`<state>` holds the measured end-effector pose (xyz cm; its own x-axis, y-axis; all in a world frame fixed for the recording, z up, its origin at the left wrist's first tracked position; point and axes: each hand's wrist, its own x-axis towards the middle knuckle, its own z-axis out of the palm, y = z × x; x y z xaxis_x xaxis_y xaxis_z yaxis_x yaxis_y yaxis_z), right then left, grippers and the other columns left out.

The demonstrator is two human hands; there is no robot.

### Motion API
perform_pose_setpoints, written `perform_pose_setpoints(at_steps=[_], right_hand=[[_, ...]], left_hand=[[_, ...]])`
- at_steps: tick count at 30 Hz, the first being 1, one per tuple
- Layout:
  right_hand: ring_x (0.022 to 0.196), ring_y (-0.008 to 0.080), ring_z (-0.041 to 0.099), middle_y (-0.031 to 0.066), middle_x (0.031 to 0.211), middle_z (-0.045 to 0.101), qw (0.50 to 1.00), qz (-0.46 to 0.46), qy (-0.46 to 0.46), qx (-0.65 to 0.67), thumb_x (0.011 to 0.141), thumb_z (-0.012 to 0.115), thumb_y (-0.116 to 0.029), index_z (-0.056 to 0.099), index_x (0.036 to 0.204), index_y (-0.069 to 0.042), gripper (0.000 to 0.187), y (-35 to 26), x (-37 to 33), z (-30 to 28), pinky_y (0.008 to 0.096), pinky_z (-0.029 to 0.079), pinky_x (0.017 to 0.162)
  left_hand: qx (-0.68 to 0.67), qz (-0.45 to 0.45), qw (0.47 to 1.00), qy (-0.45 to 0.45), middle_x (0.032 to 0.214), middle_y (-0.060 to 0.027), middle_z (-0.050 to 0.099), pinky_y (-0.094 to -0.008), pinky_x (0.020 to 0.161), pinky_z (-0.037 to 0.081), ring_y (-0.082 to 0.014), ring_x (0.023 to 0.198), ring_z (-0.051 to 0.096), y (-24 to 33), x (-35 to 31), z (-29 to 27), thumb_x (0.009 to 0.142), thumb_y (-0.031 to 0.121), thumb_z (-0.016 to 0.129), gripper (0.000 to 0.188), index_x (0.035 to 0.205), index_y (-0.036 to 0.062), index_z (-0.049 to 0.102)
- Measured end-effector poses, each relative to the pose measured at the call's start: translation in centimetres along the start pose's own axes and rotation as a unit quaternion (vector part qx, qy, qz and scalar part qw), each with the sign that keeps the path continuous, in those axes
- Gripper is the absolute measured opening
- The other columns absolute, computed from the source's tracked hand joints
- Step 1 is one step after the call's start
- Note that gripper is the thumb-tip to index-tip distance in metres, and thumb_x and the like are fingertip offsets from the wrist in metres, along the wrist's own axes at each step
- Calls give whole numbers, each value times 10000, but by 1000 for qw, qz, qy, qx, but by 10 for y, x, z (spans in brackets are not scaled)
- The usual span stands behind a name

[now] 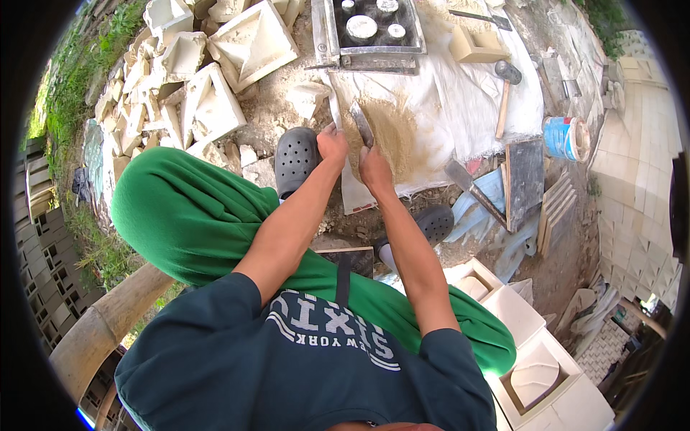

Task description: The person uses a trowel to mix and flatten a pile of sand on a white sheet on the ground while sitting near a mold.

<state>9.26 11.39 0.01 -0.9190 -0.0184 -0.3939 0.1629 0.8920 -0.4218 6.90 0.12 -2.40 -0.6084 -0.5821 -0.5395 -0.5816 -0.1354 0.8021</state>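
My left hand [333, 144] is closed around the near end of a narrow, pale flat strip [333, 100] that points away from me. Beside it, my right hand [375, 169] grips a short, dark metal blade with a worn surface [361, 123], tilted toward the strip. Both hands are over the near edge of a white sheet [460, 100], next to a spread of tan sandy powder [394, 140]. Beyond them stands a dark rectangular mould [420, 32] with several round, pale-topped posts inside. The far end of the strip comes close to the mould's near side.
Broken cream blocks [212, 104] are heaped at left. A mallet [504, 93] and a cream open block [476, 44] lie on the sheet at right. Beyond are a blue bucket [564, 138], a dark board [524, 183] and a trowel-like tool [474, 190]. Cast blocks [517, 316] sit by my right leg.
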Motion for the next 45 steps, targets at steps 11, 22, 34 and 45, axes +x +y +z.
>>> perform_pose_setpoints(at_steps=[11,22,34,45], right_hand=[[827,494,620,309,850,637,999,-9,-11,37,982,376,-355,496,1010,47,420,-21,-12,-4,557,477,744],[793,510,614,353,822,618,998,2,8,55,964,377,-368,540,987,90,486,-19,0,7,580,472,748],[569,292,648,185,742,644,968,88,-68,226,949,469,-386,557,939,45,440,-19,38,-53,397,509,509],[775,397,655,241,858,647,984,-72,151,69,886,577,-307,483,1233,66,517,-4,25,-17,469,515,689]], left_hand=[[21,-19,1000,14,1072,-166,692,-322,872,495,-238,988,675,3,1,-6,800,49,553,393,1179,-16,634],[11,-13,1000,12,1037,-149,700,-319,829,494,-196,927,663,-5,6,2,801,107,575,386,1164,1,654],[2,-20,999,33,1109,-196,670,-349,913,470,-284,1041,647,-7,11,2,819,223,559,445,1188,-16,628],[-48,-18,999,13,1029,-191,691,-345,848,482,-267,939,671,5,2,7,833,215,561,415,1150,-42,639]])
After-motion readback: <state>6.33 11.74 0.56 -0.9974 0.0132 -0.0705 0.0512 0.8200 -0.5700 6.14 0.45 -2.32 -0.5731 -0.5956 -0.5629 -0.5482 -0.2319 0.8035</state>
